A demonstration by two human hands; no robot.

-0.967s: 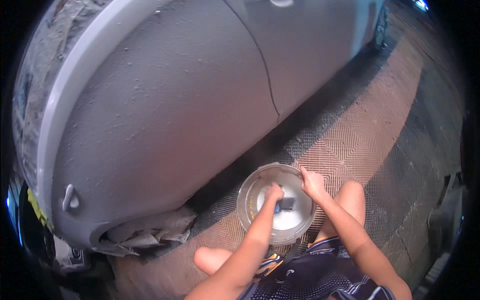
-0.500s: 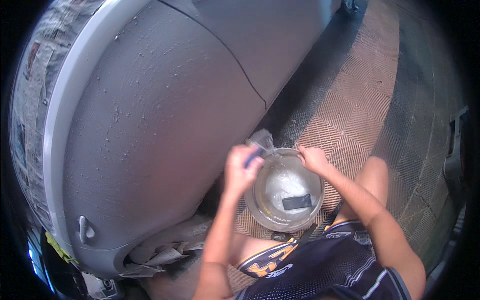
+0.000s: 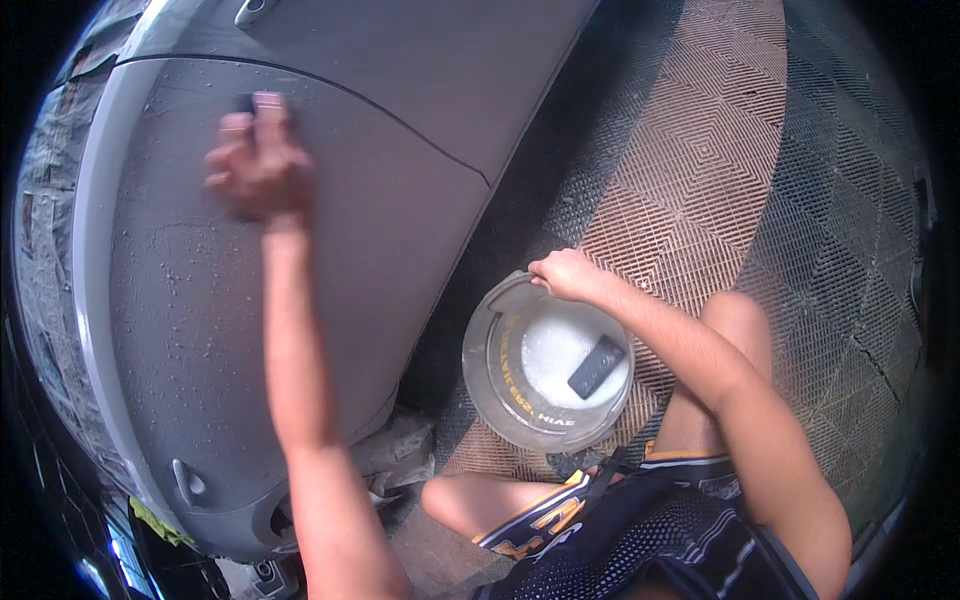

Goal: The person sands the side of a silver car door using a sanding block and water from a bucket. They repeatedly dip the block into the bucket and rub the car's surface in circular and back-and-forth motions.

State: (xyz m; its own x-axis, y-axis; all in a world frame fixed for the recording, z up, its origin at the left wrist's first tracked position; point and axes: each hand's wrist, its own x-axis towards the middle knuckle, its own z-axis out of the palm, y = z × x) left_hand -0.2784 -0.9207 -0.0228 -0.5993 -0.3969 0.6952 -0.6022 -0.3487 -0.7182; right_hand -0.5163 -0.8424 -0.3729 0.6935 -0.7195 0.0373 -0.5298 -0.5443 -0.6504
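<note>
My left hand (image 3: 265,170) is stretched far out against the grey car door (image 3: 350,200), its fingers blurred by motion. Under its fingertips a bit of a small dark blue block (image 3: 246,103) shows; most of it is hidden by the hand. Water droplets cover the panel beside and below that hand. My right hand (image 3: 566,273) grips the far rim of a translucent round bucket (image 3: 480,355), which tilts a little toward me. Inside lie whitish, foamy water (image 3: 548,345) and a black rectangular block (image 3: 597,368).
The car's side fills the left, with newspaper masking (image 3: 45,230) along its upper edge. Door handles (image 3: 187,482) stick out of the panel. Ribbed floor tiles (image 3: 690,150) in tan and dark tones run along the right. My bent knees flank the bucket.
My left hand has gone from over the bucket up and away onto the car panel, still with the blue block. My right hand has shifted slightly left with the rim, and the bucket tilts more.
</note>
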